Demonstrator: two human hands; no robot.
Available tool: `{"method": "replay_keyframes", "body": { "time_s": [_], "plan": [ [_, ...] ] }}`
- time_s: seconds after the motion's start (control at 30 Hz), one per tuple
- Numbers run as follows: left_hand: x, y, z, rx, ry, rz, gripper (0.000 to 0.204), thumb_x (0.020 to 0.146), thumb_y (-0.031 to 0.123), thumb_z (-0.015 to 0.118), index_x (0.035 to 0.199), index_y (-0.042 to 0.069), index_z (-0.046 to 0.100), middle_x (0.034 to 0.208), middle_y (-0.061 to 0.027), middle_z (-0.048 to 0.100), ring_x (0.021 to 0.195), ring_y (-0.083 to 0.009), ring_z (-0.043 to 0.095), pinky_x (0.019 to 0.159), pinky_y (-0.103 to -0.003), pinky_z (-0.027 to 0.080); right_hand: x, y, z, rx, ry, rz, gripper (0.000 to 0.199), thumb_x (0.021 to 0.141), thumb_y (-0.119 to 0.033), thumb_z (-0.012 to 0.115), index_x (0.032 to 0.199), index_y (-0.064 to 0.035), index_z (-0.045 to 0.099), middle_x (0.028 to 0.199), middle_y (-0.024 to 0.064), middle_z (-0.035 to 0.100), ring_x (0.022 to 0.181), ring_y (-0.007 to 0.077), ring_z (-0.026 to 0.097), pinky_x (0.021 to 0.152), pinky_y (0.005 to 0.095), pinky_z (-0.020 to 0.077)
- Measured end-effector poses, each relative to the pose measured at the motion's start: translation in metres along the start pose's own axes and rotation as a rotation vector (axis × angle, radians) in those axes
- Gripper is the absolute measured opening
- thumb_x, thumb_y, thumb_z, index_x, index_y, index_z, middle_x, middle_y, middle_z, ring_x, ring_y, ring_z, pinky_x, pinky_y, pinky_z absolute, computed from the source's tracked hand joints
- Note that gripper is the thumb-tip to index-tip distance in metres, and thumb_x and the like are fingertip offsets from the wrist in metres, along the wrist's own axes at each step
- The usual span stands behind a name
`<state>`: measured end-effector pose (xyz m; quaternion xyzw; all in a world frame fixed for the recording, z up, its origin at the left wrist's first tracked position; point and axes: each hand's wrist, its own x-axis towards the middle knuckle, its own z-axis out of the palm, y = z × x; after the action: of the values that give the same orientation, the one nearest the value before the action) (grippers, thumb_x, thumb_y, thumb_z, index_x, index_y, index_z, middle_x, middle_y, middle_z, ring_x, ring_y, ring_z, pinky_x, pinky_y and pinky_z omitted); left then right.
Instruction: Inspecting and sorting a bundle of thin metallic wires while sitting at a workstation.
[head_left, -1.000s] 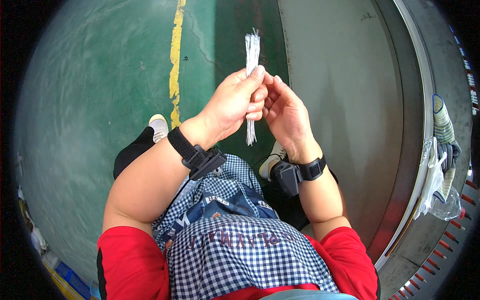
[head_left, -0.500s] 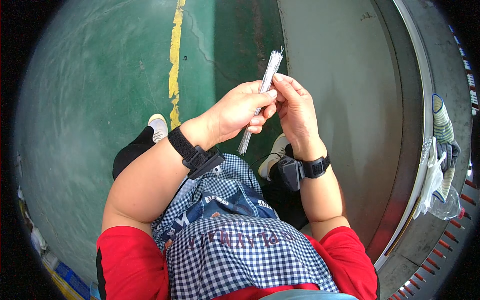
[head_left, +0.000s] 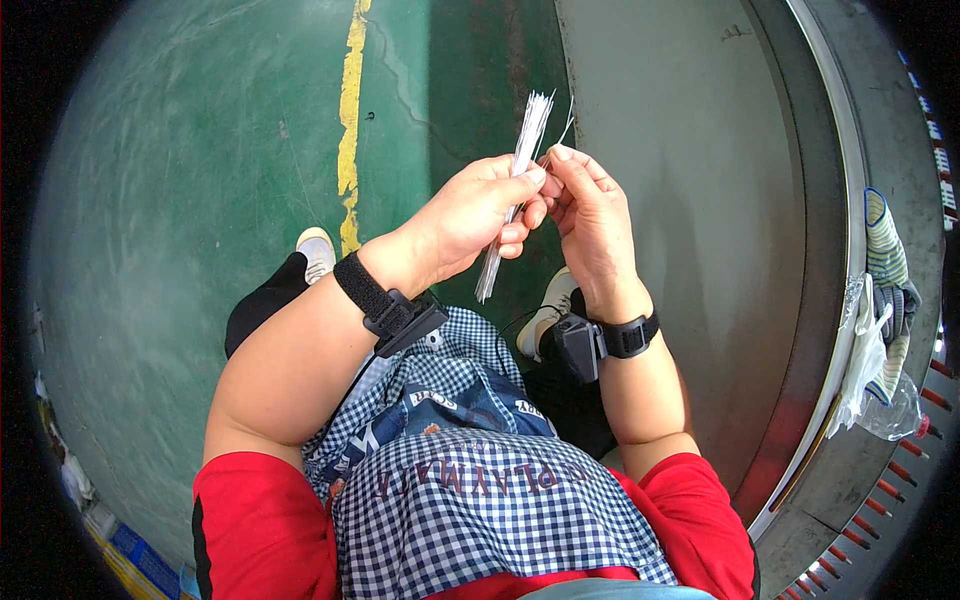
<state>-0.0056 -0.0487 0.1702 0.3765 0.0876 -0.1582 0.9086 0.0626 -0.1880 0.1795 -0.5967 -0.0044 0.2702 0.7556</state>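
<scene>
A slim bundle of thin whitish wire-like strips (head_left: 530,130) is gripped in my left hand (head_left: 487,208), the thumb pressed along it. Its frayed upper end points away from me, and its lower end sticks out below my fingers. My right hand (head_left: 592,208) is closed close beside it, thumb and index finger pinching a few thin strips (head_left: 569,122) that stand apart from the bundle. The fingertips of both hands nearly meet, so the lower ends of the pinched strips are partly hidden.
A grey panel (head_left: 690,230) with a metal rim rises on my right. On the ledge beyond lie a striped glove (head_left: 885,240), a white plastic bag (head_left: 858,350) and a clear bottle (head_left: 893,410), near a row of red pegs (head_left: 890,490). A yellow line (head_left: 348,150) crosses the green floor.
A few strips have come apart from the bundle and now sit pinched in my right fingers. The bundle has shifted slightly left in my left hand.
</scene>
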Motion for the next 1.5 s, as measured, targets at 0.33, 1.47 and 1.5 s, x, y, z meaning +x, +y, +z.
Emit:
{"method": "replay_keyframes", "body": {
  "time_s": [0.33,1.47,1.5],
  "plan": [
    [0.001,-0.001,0.001,0.083,0.015,-0.026,0.023,0.1,0.026,0.045,0.099,0.005,0.055,0.071,0.0017,0.049,0.049,-0.0026,0.036,0.043,-0.018,0.033,0.011,-0.009,-0.018,0.229,0.017,-0.165,0.012,0.094,-0.017,0.059,0.101,-0.0071,0.056,0.103,0.0063,0.063,0.091,0.0137,0.061,0.079,0.0272,0.052],
    [-0.005,0.023,-0.005,0.282,0.33,0.215,0.025,0.094,0.023,0.06,0.112,0.006,0.062,0.059,0.0124,0.036,0.045,0.0014,0.026,0.04,-0.018,0.019,0.005,-0.024,-0.03,0.159,-0.161,0.004,0.012,0.096,-0.017,0.055,0.102,-0.0061,0.055,0.082,0.0005,0.057,0.055,0.0014,0.036,0.042,0.0146,0.0286],
    [-0.005,0.022,-0.004,0.282,0.329,0.215,0.025,0.094,0.023,0.06,0.112,0.006,0.062,0.059,0.0124,0.036,0.045,0.0014,0.026,0.04,-0.018,0.019,0.002,-0.019,-0.024,0.108,-0.203,0.039,0.011,0.095,-0.018,0.057,0.1,-0.0083,0.057,0.08,-0.0013,0.059,0.053,0.0012,0.035,0.044,0.0152,0.0272]
  ]
}}
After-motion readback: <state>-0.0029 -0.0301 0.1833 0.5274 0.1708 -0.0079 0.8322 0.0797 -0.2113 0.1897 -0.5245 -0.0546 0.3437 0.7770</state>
